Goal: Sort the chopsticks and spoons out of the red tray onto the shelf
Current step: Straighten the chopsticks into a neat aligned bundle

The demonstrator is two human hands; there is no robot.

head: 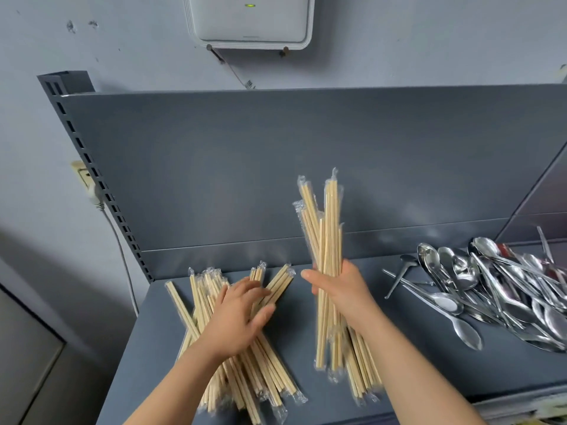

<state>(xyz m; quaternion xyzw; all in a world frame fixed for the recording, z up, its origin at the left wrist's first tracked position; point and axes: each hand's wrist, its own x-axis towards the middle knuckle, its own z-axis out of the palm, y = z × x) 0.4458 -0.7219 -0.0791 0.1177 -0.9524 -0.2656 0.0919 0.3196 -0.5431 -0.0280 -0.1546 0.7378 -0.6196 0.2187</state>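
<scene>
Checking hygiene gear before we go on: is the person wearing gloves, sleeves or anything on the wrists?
No. The left hand and right hand are both bare, with no gloves. Both forearms are uncovered to the frame edge: no sleeves, watch or bracelet show. No rings are visible, though the picture is slightly blurred.

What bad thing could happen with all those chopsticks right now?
The right hand holds its bundle of wrapped chopsticks upright and fanned out, so the slick sleeves might slide loose and scatter. The pile of chopsticks under the left hand seems to reach the front edge of the shelf, so a push could knock some off.
</scene>
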